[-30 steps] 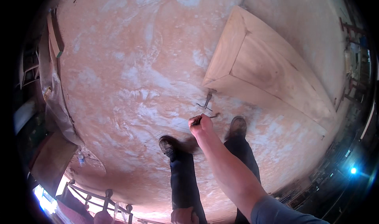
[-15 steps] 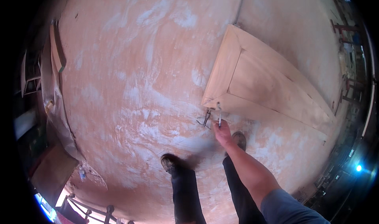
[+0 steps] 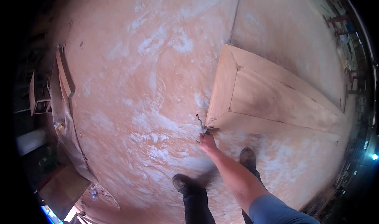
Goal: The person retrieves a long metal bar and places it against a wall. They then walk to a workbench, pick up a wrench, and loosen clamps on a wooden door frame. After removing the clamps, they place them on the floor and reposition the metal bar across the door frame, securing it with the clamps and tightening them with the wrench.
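Observation:
My right hand is closed round a thin metal wrench with a cranked, dark-tipped end. It reaches down to the near left corner of a framed wooden panel lying on the floor. Tucked between that corner and my fingers is a dark metal clamp-like piece; my hand hides most of it, so I cannot tell whether I touch it. My left hand is out of view.
My shoes stand on the dusty brown floor. A long board and plastic sheeting lie along the left, with a clear bottle below. Racks and clutter line the right edge.
My right hand has moved left with the wrench, from beside the dark metal piece to over it. The wrench now tilts left. The whole view has shifted, so the panel appears lower.

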A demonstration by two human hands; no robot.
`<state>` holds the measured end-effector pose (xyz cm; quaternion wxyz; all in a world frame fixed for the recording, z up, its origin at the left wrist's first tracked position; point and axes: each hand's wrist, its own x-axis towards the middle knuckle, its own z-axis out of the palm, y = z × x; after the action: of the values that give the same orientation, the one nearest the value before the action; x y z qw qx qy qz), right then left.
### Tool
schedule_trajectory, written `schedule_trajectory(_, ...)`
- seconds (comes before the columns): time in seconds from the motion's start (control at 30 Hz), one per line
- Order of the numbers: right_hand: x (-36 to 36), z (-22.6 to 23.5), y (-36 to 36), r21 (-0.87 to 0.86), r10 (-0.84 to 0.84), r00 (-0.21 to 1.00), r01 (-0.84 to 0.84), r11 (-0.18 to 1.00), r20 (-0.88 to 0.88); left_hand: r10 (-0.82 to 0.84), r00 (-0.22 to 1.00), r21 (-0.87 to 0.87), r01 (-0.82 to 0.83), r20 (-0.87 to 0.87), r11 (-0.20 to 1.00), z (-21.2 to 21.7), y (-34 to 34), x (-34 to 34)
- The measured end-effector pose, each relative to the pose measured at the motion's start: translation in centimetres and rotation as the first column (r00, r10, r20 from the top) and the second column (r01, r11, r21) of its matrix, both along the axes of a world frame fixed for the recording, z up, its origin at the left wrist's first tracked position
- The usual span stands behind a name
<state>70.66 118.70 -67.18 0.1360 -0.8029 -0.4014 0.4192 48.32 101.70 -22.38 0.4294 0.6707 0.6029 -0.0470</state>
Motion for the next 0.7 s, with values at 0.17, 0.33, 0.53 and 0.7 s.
schedule_trajectory(0.17, 0.6, 7.9, -0.5, -0.099, -0.416, 0.835, 0.409, 0.907, -0.36, 0.056, 0.998, -0.012, -0.056, 0.023, 0.998, 0.2, -0.3, -0.2)
schedule_trajectory(0.33, 1.0, 6.8, -1.6, -0.049, -0.442, 0.795, 0.466, 0.883, -0.415, 0.067, 0.997, 0.008, -0.067, 0.032, 0.998, 0.3, -0.3, 0.4)
schedule_trajectory(0.53, -0.2, 1.5, -0.8, 0.06, -0.386, 0.858, 0.429, 0.901, -0.339, -0.022, 1.0, 0.064, 0.021, 0.021, 0.998, 0.0, 0.4, -0.5)
schedule_trajectory(0.7, 1.5, 9.8, -2.0, -0.297, -0.659, 0.428, 0.649, 0.7, -0.618, 0.02, 0.999, 0.078, -0.022, 0.027, 0.997, -0.1, -1.3, -0.8)
